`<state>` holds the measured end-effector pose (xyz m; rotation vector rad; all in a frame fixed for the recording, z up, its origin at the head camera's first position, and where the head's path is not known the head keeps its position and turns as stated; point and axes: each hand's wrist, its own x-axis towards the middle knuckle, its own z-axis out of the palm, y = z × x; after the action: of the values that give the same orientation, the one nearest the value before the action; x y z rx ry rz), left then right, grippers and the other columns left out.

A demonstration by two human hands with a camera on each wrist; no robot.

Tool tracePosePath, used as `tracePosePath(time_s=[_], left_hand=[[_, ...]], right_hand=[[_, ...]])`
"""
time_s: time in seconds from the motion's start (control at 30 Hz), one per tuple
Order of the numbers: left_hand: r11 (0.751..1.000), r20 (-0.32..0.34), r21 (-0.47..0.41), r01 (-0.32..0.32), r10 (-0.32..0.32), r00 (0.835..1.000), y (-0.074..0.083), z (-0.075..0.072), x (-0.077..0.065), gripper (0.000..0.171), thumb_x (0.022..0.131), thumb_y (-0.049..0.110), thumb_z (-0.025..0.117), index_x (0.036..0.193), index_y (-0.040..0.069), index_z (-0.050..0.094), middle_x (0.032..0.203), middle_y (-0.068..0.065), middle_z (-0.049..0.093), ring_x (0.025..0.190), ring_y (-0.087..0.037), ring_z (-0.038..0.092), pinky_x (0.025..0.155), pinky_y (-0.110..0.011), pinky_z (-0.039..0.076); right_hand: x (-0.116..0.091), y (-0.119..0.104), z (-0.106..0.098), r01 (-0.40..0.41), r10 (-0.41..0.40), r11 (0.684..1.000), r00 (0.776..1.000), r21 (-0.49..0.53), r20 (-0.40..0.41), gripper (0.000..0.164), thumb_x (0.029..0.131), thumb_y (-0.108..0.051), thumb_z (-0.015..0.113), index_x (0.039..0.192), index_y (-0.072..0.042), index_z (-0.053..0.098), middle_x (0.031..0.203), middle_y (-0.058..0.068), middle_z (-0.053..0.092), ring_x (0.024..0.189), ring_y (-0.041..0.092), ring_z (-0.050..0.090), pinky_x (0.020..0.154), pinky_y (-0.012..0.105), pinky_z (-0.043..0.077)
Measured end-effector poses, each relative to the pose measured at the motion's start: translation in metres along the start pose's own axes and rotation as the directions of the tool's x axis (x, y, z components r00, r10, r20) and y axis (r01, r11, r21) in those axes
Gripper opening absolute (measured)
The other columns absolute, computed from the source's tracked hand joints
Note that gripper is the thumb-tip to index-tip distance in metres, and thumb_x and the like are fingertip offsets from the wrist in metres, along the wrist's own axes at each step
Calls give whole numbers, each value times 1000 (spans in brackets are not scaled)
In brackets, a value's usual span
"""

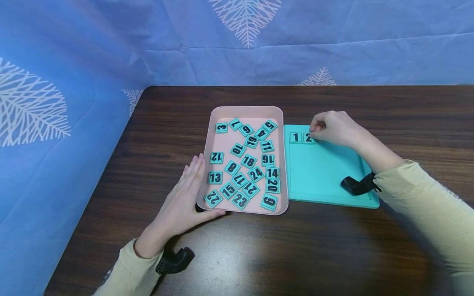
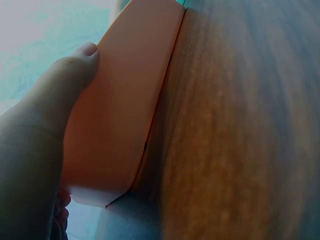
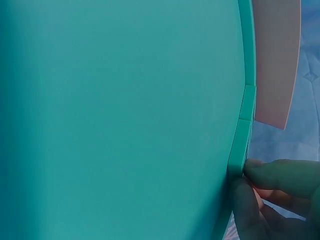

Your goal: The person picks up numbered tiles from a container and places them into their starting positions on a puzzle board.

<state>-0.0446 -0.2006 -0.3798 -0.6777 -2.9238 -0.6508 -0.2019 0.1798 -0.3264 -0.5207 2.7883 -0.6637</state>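
My right hand (image 1: 335, 128) is at the top of the teal board (image 1: 318, 172), pinching the right edge of the number 2 tile (image 1: 307, 138). That tile lies in the board's upper left, directly beside the number 1 tile (image 1: 295, 137). In the right wrist view, thumb and finger (image 3: 257, 172) meet at the tile's end. My left hand (image 1: 181, 201) rests against the pink tray (image 1: 212, 135) at its lower left corner, fingers straight along the left side and thumb at the near edge. The left wrist view shows the thumb (image 2: 80, 65) against the tray's wall.
Several loose teal number tiles lie scattered and turned at various angles in the tray, among them the 19 tile (image 1: 251, 142) and 23 tile (image 1: 240, 201). Tray and board stand side by side on a dark wooden table (image 1: 281, 255). Blue patterned cloth (image 1: 177, 41) hangs behind and left.
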Motion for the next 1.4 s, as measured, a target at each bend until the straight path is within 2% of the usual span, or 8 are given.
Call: tracePosePath(time_s=[0.3, 0.47, 0.73, 1.07, 1.4], left_hand=[[1000, 1, -4, -1, 1, 1000, 0, 1, 0, 121, 73, 70, 66, 154, 11, -2, 160, -9, 4, 145, -16, 0, 117, -36, 7], [1000, -1, -1, -3, 3, 1000, 0, 0, 0, 121, 73, 69, 66, 154, 11, -2, 160, -9, 3, 145, -17, 0, 117, -37, 7], [1000, -2, 6, 2, -2, 1000, -1, 0, 0, 121, 73, 70, 65, 154, 11, -2, 160, -9, 3, 145, -16, 0, 117, -37, 7], [1000, -9, 10, -12, 12, 1000, 1, 0, 0, 122, 72, 69, 67, 154, 8, 0, 160, -10, 5, 145, -18, 1, 117, -38, 9], [1000, -8, 4, -13, 13, 1000, 1, -1, 0, 121, 72, 69, 67, 154, 9, 0, 160, -10, 5, 145, -17, 1, 117, -37, 8]], right_hand=[[3, -4, -1, 14, -13, 1000, 1000, -26, 20, 10, 90, -10, 63, 93, 0, 65, 80, 8, 61, 69, 23, 51, 66, 41, 41], [6, -15, -6, 29, -30, 999, 1000, -46, -11, 9, 90, -8, 62, 93, 0, 65, 79, 8, 60, 70, 24, 51, 65, 40, 40], [22, -55, -13, 115, -119, 992, 989, -46, -84, 9, 92, -7, 60, 94, 0, 66, 80, 10, 61, 72, 24, 52, 66, 40, 42], [46, -111, -16, 188, -190, 981, 981, -45, -44, 12, 94, -10, 57, 96, -2, 66, 86, 11, 63, 80, 25, 53, 73, 40, 44], [67, -141, -2, 249, -250, 968, 968, -20, -26, 8, 92, -7, 59, 93, -3, 65, 85, 10, 62, 81, 24, 53, 77, 37, 44]])
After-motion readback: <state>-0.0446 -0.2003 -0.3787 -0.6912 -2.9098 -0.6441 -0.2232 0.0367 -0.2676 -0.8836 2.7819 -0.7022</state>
